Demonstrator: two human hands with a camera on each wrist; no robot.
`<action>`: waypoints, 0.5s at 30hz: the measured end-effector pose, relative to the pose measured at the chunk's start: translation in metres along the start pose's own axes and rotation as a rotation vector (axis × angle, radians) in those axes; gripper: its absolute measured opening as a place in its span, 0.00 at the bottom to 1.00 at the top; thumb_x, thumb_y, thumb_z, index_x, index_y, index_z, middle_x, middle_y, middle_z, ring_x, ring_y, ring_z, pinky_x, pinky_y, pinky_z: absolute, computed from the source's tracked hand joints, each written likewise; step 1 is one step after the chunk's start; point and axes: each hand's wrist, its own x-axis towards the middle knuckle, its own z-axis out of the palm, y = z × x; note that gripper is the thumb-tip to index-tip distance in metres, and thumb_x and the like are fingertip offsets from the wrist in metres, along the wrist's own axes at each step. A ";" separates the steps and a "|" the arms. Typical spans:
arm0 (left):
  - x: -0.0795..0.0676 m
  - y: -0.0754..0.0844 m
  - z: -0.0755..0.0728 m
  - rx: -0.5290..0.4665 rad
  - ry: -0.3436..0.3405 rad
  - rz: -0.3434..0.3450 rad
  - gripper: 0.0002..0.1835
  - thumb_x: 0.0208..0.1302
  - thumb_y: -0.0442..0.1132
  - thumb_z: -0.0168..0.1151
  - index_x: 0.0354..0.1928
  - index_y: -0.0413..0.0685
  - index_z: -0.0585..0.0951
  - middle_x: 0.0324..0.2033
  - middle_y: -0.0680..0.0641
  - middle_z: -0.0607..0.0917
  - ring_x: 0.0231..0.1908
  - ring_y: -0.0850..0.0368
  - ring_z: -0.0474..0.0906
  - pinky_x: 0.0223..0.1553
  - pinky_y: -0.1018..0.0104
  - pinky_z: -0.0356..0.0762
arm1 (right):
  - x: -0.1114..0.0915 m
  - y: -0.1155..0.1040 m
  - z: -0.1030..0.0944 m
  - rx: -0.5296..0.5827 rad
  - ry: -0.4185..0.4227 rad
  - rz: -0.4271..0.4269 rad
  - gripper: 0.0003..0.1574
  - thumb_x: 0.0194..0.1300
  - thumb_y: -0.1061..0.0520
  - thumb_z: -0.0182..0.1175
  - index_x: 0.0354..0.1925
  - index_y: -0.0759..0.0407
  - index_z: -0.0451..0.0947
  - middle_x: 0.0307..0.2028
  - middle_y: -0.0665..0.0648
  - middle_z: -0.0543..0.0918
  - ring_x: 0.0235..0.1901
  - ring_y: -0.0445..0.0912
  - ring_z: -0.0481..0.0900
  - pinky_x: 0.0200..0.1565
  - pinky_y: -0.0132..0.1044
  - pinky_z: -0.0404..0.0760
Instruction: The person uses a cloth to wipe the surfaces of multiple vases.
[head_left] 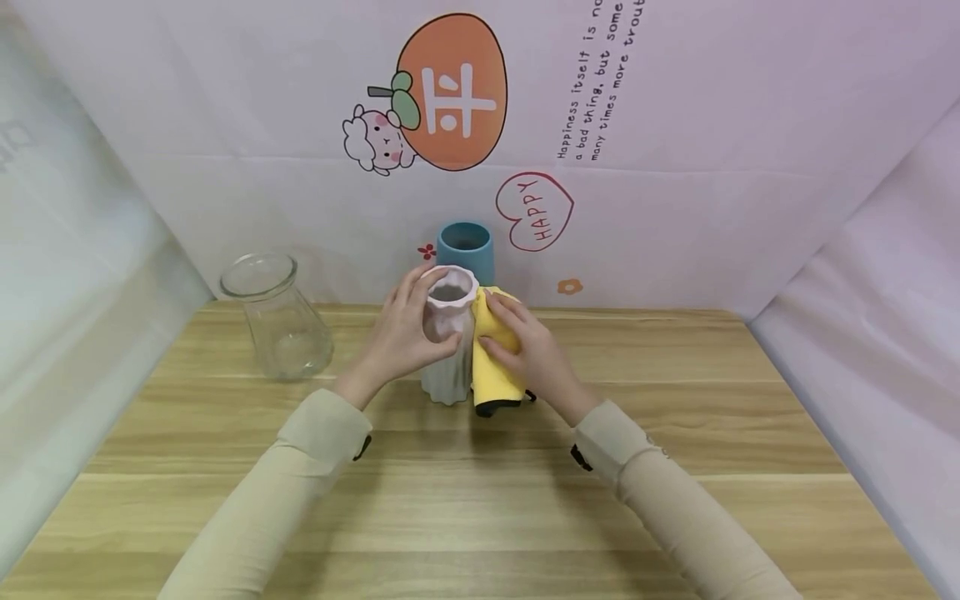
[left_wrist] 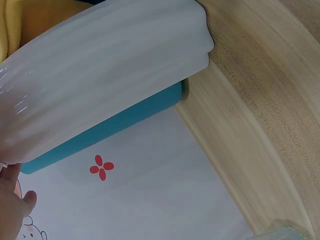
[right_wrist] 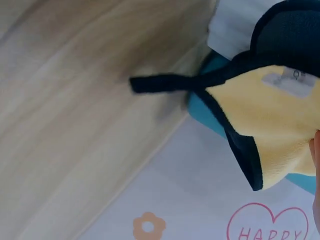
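Note:
A white fluted vase [head_left: 447, 367] with a scalloped rim stands upright near the back of the table. My left hand [head_left: 408, 325] grips its upper part from the left, fingers at the rim and thumb across the front. In the left wrist view the vase [left_wrist: 115, 75] fills the upper left, with fingertips [left_wrist: 11, 172] at its rim end. My right hand [head_left: 536, 346] holds a yellow cloth [head_left: 495, 371] with dark edging against the vase's right side. In the right wrist view the cloth [right_wrist: 280, 135] hangs down, showing a dark loop [right_wrist: 162, 83] and a pale label.
A blue vase [head_left: 465, 246] stands right behind the white one, partly hidden, close to the printed backdrop [head_left: 675, 225]. At the back left is a clear glass vase [head_left: 288, 325]. White fabric walls flank the wooden table [head_left: 465, 517] on both sides.

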 end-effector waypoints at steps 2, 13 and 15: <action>0.000 0.000 0.001 0.002 0.002 0.009 0.45 0.48 0.45 0.71 0.68 0.48 0.60 0.68 0.37 0.60 0.64 0.39 0.62 0.64 0.38 0.60 | -0.002 0.001 0.002 -0.005 -0.048 0.033 0.39 0.64 0.55 0.62 0.69 0.59 0.62 0.66 0.63 0.68 0.61 0.59 0.72 0.55 0.49 0.79; 0.002 0.001 0.003 0.006 0.016 -0.006 0.46 0.48 0.48 0.73 0.67 0.46 0.60 0.68 0.37 0.60 0.64 0.39 0.63 0.65 0.38 0.59 | -0.009 0.012 0.015 -0.040 -0.039 -0.072 0.42 0.63 0.58 0.62 0.70 0.63 0.58 0.67 0.68 0.65 0.59 0.62 0.74 0.56 0.52 0.77; 0.002 0.001 0.003 0.003 0.019 -0.014 0.45 0.49 0.47 0.73 0.67 0.46 0.60 0.68 0.37 0.60 0.64 0.39 0.63 0.65 0.38 0.59 | -0.011 0.015 0.017 -0.053 -0.036 -0.083 0.41 0.62 0.59 0.62 0.70 0.62 0.59 0.67 0.67 0.65 0.60 0.62 0.74 0.57 0.52 0.77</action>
